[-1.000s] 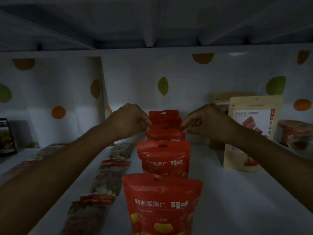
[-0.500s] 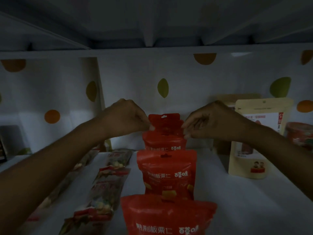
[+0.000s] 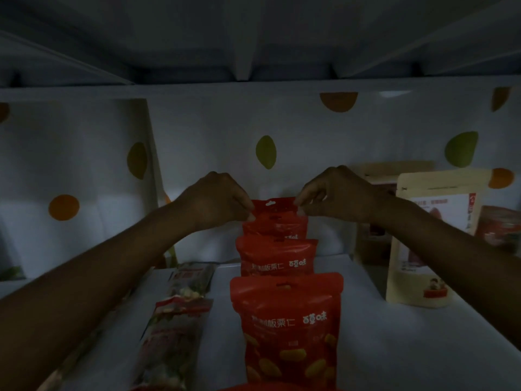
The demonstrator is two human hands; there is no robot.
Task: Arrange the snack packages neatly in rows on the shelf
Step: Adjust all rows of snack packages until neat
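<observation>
Pouch in hand: the rear red pouch (image 3: 275, 206) stands upright at the back edge of the shelf (image 3: 380, 348), close to the spotted wall.
Left hand: we see the left hand (image 3: 217, 201) pinching its top left corner.
Right hand: the right hand (image 3: 335, 196) pinches its top right corner.
Row done so far: the middle red pouch (image 3: 277, 258) and the front red pouch (image 3: 286, 328) stand upright in one line towards the front edge. Another sits tucked just before the held one.
Our judgement: this red row looks close to finished, with only the rear pouch left to square up and release.
Left side: flat packets (image 3: 177, 328) lie end to end, slightly askew, and we think they need straightening.
Right side: a cream pouch (image 3: 423, 249) stands near the right edge. What is behind it is too dim to tell.
</observation>
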